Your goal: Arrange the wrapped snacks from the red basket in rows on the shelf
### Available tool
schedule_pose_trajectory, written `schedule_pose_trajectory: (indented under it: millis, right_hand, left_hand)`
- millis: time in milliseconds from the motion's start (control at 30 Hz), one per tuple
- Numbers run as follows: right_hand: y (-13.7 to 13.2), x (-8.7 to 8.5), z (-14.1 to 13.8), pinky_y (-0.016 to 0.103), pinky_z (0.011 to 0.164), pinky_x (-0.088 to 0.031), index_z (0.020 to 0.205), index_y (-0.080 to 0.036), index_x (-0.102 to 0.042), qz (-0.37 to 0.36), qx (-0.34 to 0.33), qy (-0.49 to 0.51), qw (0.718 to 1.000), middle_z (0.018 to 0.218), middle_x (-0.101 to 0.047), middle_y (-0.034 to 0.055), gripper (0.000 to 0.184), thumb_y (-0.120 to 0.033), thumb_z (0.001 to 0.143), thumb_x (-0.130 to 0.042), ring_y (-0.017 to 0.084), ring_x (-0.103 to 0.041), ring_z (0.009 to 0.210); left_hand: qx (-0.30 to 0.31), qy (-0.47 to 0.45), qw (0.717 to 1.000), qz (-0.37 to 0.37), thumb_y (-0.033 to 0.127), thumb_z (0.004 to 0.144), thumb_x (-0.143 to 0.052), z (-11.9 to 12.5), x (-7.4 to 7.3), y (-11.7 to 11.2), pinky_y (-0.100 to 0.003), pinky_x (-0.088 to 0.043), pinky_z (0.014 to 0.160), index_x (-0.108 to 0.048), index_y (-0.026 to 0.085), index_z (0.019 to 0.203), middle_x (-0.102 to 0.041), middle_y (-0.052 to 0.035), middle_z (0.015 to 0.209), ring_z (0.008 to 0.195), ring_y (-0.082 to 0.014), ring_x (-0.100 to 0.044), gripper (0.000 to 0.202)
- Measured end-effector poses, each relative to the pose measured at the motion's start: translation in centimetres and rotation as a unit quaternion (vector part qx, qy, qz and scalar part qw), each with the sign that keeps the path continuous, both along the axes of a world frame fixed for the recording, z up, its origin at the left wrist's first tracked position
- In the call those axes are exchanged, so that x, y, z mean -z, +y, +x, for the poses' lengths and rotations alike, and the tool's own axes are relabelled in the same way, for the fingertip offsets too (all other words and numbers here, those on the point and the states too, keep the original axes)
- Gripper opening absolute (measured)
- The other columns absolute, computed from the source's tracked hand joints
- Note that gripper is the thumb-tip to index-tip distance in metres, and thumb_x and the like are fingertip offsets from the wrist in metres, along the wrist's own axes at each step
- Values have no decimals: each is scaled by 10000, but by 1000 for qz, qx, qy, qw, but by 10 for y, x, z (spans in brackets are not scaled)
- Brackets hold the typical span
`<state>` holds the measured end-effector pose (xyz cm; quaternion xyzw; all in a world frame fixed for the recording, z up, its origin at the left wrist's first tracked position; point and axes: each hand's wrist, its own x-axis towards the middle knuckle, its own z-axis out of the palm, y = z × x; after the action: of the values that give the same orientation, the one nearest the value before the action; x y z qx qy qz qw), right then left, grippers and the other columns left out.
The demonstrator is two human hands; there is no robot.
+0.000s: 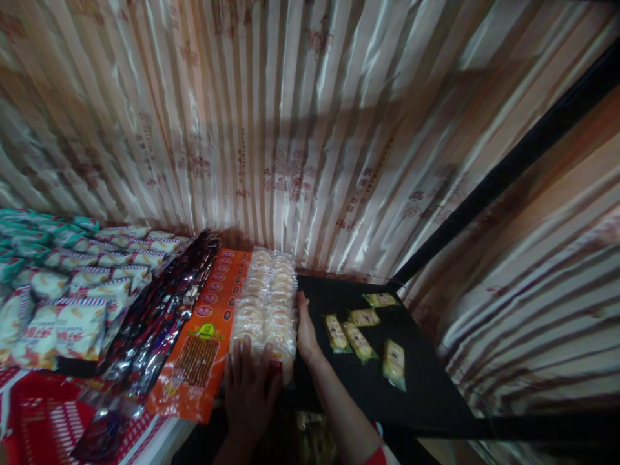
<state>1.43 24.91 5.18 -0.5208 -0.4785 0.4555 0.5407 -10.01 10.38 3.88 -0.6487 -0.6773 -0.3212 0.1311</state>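
A clear pack of round pale rice crackers (268, 297) lies lengthwise on the dark shelf (426, 387). My left hand (248, 387) rests flat against the pack's near end, fingers stretched out. My right hand (306, 329) lies along the pack's right side, fingers straight and pressed to it. Both hands touch the pack without wrapping round it.
An orange snack bag (203, 349) and dark shiny packs (159, 310) lie left of the crackers. White and teal snack packs (72, 284) are stacked further left. Several small yellow packets (361, 339) lie on the shelf to the right. Striped fabric (290, 129) hangs behind.
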Motion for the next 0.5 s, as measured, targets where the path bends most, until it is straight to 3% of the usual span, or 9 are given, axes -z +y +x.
schedule_pose_trajectory:
  millis: [100, 267, 400, 500]
  right_hand:
    - [11, -11, 0, 408, 1047, -265, 1350, -191, -289, -36, 14, 44, 998, 1416, -291, 31, 676, -616, 830, -207, 191, -236, 1311]
    - [26, -21, -11, 385, 1024, -318, 1342, -217, -317, -60, -48, 135, 988, 1374, -371, 18, 671, -628, 825, -193, 190, -337, 1267]
    - [40, -17, -7, 393, 1060, -238, 1342, -169, -309, -51, 2, 112, 992, 1424, -265, 38, 708, -635, 814, -228, 188, -253, 1305]
    - [52, -16, -6, 400, 1040, -279, 1326, -156, -341, -24, 15, 85, 996, 1389, -348, 53, 716, -638, 815, -206, 190, -308, 1283]
  left_hand:
    - [-1, -1, 1000, 2, 327, 729, -589, 0, 3, 1, -577, -264, 998, -444, 319, 1253, -251, -54, 1440, 1329, -350, -125, 543]
    - [-2, -4, 1000, 8, 310, 730, -583, 1, 4, 0, -589, -263, 992, -410, 320, 1276, -203, -59, 1456, 1328, -348, -136, 573]
    - [1, -9, 1000, 3, 314, 735, -576, 1, 4, 0, -587, -255, 1001, -417, 316, 1274, -225, -52, 1450, 1328, -348, -136, 562]
    - [-1, -12, 1000, 5, 315, 739, -570, 1, 5, 1, -594, -250, 1001, -404, 314, 1283, -246, -50, 1442, 1326, -352, -143, 569]
